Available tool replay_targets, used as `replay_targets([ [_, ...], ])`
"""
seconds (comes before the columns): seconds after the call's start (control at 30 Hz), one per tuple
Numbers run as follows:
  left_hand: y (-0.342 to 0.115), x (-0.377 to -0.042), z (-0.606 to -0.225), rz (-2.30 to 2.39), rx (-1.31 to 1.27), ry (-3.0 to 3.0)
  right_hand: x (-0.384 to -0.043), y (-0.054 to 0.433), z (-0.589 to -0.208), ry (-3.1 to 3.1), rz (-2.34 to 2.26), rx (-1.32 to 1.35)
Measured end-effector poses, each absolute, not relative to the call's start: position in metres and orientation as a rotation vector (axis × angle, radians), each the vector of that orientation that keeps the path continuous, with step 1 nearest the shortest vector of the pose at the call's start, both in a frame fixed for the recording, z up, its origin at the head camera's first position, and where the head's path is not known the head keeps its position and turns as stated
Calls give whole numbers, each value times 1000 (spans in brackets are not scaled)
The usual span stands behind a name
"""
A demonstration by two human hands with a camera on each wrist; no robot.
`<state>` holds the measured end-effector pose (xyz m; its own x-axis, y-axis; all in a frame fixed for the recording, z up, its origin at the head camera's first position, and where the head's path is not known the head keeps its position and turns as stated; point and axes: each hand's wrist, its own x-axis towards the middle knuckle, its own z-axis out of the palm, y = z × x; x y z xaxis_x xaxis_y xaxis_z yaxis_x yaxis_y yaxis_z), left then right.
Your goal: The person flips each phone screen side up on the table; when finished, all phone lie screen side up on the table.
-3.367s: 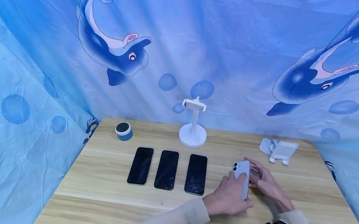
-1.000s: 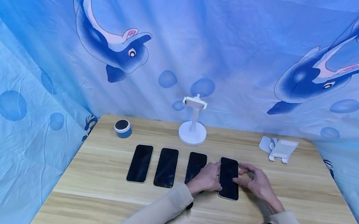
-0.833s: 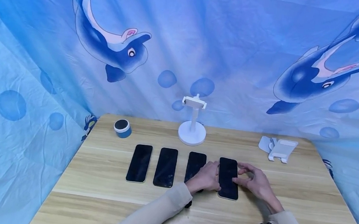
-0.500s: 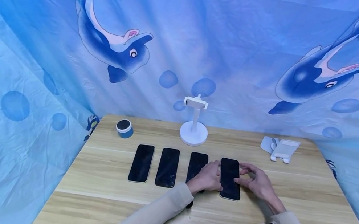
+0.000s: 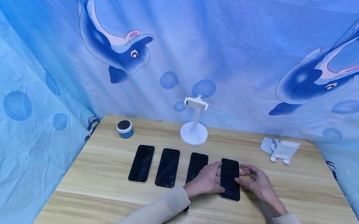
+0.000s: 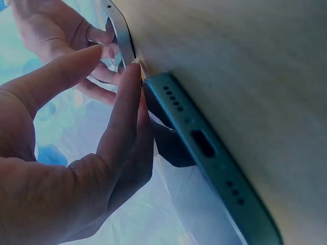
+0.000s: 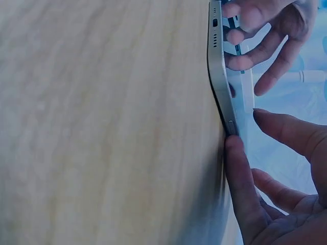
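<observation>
A smartphone [image 5: 230, 179] lies screen up on the wooden table, between both hands. My left hand [image 5: 206, 178] reaches over the lower part of a neighbouring black-screened phone [image 5: 198, 163]. Its thumb and fingers touch the first phone's left edge. On the opposite side is my right hand [image 5: 257, 182], its thumb by the screen's edge. In the right wrist view, one right fingertip [image 7: 234, 145] touches the phone's pale side [image 7: 219, 76], while the thumb stands apart. The teal lower edge of the neighbouring phone [image 6: 204, 148] shows close up in the left wrist view.
Two more phones, an outer one [image 5: 141, 163] and an inner one [image 5: 167, 167], continue the row leftward. Behind stand a blue-and-white round container [image 5: 125, 129], a white phone stand [image 5: 194, 133] and a white folding stand [image 5: 285, 151]. A dolphin-printed curtain [image 5: 237, 59] hangs behind the table.
Over three seconds ago the hands held the phone with its pale back showing; now it lies screen up at the row's right end. Within the last second, phone and hands have barely moved.
</observation>
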<state>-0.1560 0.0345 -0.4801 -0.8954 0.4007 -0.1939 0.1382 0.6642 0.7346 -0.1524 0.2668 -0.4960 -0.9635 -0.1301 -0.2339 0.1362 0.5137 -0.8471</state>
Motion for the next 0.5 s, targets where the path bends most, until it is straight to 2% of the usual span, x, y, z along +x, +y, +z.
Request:
replay_targets([
  [0.2, 14, -147, -482, 1258, 537, 2375, -147, 261, -489, 2488, -1427, -74],
  [0.5, -28, -129, -479, 1417, 796, 2281, -133, 251, -475, 2696, -1113, -230],
])
